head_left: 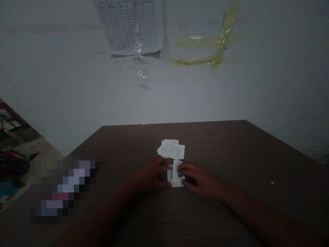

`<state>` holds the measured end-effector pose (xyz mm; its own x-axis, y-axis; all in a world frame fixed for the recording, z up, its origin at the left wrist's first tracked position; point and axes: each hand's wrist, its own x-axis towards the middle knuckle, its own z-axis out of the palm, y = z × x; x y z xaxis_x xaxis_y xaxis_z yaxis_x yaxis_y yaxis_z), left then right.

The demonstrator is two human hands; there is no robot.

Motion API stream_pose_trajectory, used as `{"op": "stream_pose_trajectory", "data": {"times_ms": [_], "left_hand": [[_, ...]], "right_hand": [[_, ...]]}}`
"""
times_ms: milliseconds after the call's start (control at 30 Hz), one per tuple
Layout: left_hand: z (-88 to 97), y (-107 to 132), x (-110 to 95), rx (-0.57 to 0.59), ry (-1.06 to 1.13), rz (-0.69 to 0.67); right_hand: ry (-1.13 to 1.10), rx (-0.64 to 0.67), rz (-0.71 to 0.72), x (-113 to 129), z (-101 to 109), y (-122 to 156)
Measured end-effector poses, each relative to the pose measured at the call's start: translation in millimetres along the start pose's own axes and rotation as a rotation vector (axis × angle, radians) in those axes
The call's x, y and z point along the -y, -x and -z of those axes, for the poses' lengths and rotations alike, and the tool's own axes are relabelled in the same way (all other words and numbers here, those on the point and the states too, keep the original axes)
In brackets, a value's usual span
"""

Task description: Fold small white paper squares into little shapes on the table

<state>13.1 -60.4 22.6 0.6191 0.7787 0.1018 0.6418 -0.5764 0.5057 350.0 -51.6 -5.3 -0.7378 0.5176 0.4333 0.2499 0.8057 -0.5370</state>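
A small white printed paper [175, 175] lies on the dark wooden table [231, 154] between my two hands. My left hand [154, 175] pinches its left edge with curled fingers. My right hand [197, 179] grips its right edge, fingers bent over the sheet. Just beyond them sits a loose pile of similar white printed slips [171, 149], touched by neither hand.
A pixelated object [63, 188] lies on the table's left side. A printed grid sheet [131, 25] and strips of yellowish tape [213, 48] hang on the white wall behind. Cluttered items [12, 164] sit on the floor at far left.
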Motion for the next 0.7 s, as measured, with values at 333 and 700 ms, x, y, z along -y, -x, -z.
{"op": "stream_pose_trajectory", "data": {"times_ms": [333, 700], "left_hand": [[0.2, 0.2, -4.8, 0.024, 0.005, 0.041], [0.4, 1.3, -9.3, 0.026, -0.002, 0.070]], "right_hand": [[-0.024, 0.052, 0.008, 5.6, 7.3, -0.1], [-0.102, 0.082, 0.033, 2.3, 3.4, 5.7]]}}
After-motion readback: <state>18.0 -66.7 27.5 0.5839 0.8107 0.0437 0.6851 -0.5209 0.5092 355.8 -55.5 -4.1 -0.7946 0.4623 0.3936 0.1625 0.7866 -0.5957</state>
